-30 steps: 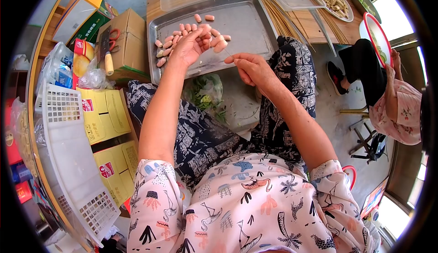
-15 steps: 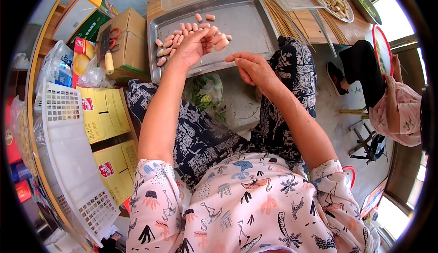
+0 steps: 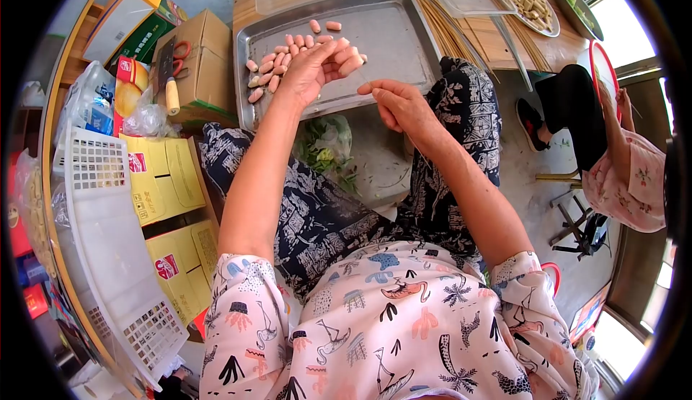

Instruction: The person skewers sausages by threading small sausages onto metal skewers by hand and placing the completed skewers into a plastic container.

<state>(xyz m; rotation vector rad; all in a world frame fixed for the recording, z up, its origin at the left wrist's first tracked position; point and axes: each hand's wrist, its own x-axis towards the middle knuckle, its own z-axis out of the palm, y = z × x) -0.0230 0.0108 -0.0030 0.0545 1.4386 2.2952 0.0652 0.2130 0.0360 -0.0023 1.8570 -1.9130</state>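
Observation:
A metal tray (image 3: 393, 32) lies on the table before me, with a heap of small pink sausages (image 3: 268, 68) on its left side. Over the tray, my left hand (image 3: 311, 72) is closed around a small sausage (image 3: 350, 62); its fingers partly hide the piece. Just right of it and slightly lower, my right hand (image 3: 400, 104) is closed in a pinch, thumb against forefinger. A thin skewer is in that pinch, too fine to follow clearly in the current view. The two hands are apart.
Bamboo skewers (image 3: 437, 29) lie right of the tray, near a plate of cut food (image 3: 530, 0) and a bowl of greens (image 3: 577, 7). A knife (image 3: 171, 97) and red-handled scissors rest by a cardboard box (image 3: 209, 65). Another person (image 3: 623, 176) sits at right.
My left fingers have closed further over the sausage, which showed more plainly before, with a thin stick between the hands. My right hand has barely moved.

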